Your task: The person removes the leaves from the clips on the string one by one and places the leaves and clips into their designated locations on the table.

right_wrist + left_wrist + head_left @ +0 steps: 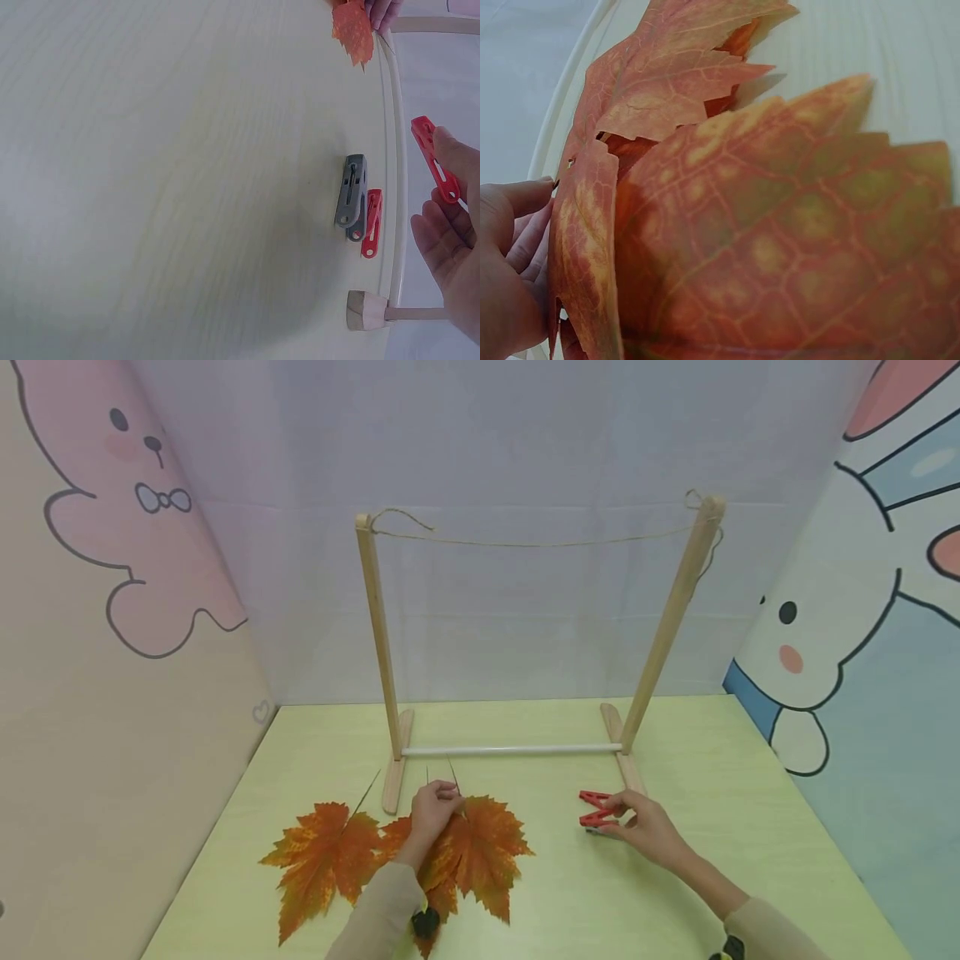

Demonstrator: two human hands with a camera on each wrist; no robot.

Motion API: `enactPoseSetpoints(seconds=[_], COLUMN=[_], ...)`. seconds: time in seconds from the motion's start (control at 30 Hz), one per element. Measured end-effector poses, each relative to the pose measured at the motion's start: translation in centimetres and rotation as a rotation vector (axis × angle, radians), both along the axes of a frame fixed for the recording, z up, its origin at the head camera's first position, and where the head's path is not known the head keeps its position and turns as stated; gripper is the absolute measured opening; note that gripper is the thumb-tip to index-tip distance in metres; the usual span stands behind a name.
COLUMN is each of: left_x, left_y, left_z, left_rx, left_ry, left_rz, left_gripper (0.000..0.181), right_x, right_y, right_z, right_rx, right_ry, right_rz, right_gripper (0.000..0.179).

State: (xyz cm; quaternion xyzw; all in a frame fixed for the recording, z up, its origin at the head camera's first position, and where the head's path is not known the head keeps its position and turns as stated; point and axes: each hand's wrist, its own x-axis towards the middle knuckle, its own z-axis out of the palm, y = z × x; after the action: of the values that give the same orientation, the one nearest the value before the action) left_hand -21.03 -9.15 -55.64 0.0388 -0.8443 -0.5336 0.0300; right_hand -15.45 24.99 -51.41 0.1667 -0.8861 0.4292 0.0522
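My left hand (435, 814) pinches an orange maple leaf (483, 852) near the base of its stem. Part of another maple leaf (395, 833) shows beneath that hand and wrist, and a further maple leaf (330, 860) lies to the left on the table. In the left wrist view, the thumb and fingers meet at the leaf's edge, and big leaf blades (780, 225) fill the picture. My right hand (648, 831) holds a red clothespin (435, 159) between thumb and fingers. Beside it on the table lie grey clothespins (351, 193) and another red clothespin (372, 225).
A wooden stand with a left post (380, 635) and a right post (671, 627) rises behind the hands. Twine (525, 544) runs between the post tops, with loose ends. A white rod (510, 750) joins the feet. Printed walls flank the pale table (547, 893).
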Motion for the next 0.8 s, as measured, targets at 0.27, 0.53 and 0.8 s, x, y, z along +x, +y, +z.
enactPoseSetpoints(seconds=[0.27,0.53,0.8], left_x=[0.5,0.7,0.5], left_y=[-0.1,-0.1,-0.2], left_z=[-0.7,-0.8,-0.8], left_rx=[0.031,0.008,0.001], left_ry=[0.027,0.048,0.068], left_rz=[-0.017,-0.021,-0.024], left_gripper=[0.023,0.023,0.021], right_x=[0.6,1.3,1.8], right_y=[0.4,0.6,0.8], right_z=[-0.8,-1.8,-2.8], right_rx=[-0.004,-0.043,-0.072], right_ry=[-0.006,0.014,0.017], right_rz=[-0.016,-0.036,-0.026], right_gripper=[0.024,0.024,0.025])
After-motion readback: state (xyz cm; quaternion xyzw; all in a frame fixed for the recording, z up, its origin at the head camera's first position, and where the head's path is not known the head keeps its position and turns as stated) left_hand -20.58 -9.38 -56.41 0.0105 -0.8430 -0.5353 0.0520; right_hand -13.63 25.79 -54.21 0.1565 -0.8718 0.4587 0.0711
